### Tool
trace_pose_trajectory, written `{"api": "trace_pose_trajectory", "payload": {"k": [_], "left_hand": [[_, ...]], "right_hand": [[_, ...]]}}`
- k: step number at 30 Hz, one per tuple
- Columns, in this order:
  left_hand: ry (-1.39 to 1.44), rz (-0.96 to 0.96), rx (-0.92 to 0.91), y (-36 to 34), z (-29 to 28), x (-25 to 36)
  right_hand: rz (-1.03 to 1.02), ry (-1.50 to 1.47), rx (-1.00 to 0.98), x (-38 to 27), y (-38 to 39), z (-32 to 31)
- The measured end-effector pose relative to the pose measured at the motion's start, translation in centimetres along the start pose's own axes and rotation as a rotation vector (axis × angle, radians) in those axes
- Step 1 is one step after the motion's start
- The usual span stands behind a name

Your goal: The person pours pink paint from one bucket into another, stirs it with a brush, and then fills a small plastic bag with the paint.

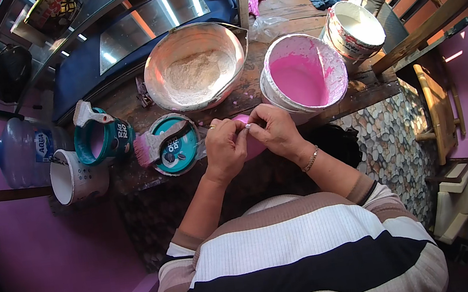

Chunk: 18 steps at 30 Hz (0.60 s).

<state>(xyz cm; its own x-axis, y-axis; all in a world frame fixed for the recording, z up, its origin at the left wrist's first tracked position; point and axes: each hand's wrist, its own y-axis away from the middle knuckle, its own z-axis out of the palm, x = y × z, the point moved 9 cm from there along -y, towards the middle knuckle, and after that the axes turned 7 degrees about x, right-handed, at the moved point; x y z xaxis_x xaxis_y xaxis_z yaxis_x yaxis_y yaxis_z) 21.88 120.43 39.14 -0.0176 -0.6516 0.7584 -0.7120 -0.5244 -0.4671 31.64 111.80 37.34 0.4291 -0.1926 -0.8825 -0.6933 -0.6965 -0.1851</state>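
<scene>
At the wooden table (246, 98), left hand (225, 148) and right hand (275, 133) meet, fingers (241, 139) pinching a pink rounded thing (255, 148).

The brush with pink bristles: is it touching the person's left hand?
Apart. The head view shows the left hand to the right of the brush, with the rim of the teal lid between them.

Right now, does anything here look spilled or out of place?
Mostly just messy. A brush with pink-stained bristles lies across a teal lid, pink streaks mark the inside wall of the white bucket, and pale smudges, perhaps splashes, spot the wooden table. Nothing looks clearly broken.
</scene>
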Motion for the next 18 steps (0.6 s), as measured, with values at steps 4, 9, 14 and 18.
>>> {"api": "trace_pose_trajectory", "payload": {"k": [4, 9, 14, 18], "left_hand": [[0.035, -0.071, 0.013, 0.2, 0.0, -0.7], [0.033, -0.015, 0.024, -0.1, -0.4, -0.1], [-0.005, 0.015, 0.041, 0.1, -0.5, 0.2], [-0.114, 0.038, 0.072, 0.2, -0.5, 0.5]], "right_hand": [[-0.007, -0.024, -0.028, -0.1, 0.0, 0.0], [-0.015, -0.059, -0.014, 0.1, 0.1, 0.0], [-0.006, -0.074, -0.02, 0.2, 0.3, 0.2], [0.038, -0.093, -0.032, 0.6, 0.1, 0.8]]}}
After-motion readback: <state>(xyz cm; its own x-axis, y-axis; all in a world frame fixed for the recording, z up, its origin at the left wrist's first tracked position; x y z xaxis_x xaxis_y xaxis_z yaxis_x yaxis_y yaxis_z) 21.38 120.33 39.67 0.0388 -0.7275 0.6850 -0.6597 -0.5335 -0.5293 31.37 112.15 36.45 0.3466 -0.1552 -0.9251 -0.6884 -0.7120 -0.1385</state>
